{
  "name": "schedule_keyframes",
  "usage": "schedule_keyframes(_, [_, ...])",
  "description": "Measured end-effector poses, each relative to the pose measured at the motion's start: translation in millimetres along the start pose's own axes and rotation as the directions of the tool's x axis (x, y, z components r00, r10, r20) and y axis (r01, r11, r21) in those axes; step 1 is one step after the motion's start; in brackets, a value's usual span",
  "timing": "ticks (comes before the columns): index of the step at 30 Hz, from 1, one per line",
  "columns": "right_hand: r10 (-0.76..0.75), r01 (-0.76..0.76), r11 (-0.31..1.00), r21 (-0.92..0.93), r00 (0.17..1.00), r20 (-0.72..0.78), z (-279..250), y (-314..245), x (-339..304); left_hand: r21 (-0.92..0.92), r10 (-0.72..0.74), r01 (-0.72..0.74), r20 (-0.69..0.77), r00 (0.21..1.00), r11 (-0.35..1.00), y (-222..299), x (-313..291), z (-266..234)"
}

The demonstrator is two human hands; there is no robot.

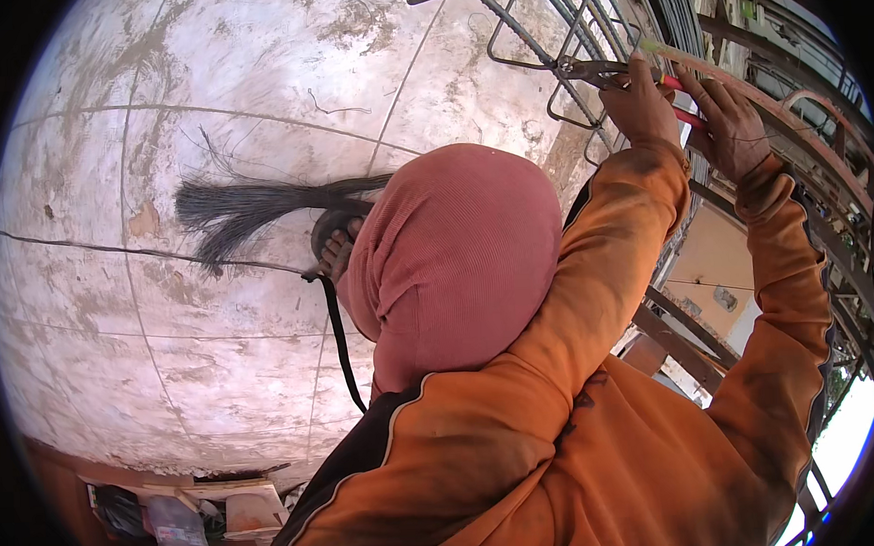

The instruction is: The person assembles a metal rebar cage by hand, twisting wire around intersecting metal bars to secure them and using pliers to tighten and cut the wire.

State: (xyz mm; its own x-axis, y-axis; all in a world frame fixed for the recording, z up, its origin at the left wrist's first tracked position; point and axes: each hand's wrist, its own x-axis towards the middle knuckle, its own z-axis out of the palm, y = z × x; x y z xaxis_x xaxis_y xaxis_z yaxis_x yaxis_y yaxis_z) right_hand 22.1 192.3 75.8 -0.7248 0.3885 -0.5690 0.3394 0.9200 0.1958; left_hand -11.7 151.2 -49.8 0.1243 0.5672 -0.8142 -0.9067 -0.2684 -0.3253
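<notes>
A pair of pincers (598,68) with dark jaws and red handles is in my hands at the upper right. The jaws meet a crossing of a ribbed steel bar and a thin bent stirrup (571,122). My left hand (640,107) is closed around the tool behind its jaws, hiding part of the handles. Beside it, my right hand (725,118) is closed on the red handle ends. Whether a tie wire sits in the jaws is too small to tell.
A bundle of dark thin wire (261,207) lies on the stained tiled floor by my sandalled foot (335,248). My pink-clad knee (466,262) rises mid-view. A rusty curved metal frame (787,107) stands right of the bars. A plastic bottle (179,532) is at lower left.
</notes>
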Motion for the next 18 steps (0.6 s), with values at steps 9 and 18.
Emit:
schedule_keyframes(9, [0.041, -0.094, 0.964, 0.248, 0.976, 0.212, -30, 0, 26, -0.181, -0.008, 0.051, 0.231, 0.973, 0.982, 0, 9, 2])
schedule_keyframes(18, [0.050, -0.080, 0.979, 0.189, 0.986, 0.157, 14, 43, 19, -0.039, 0.030, -0.026, 0.111, 0.993, 0.999, -20, 29, 6])
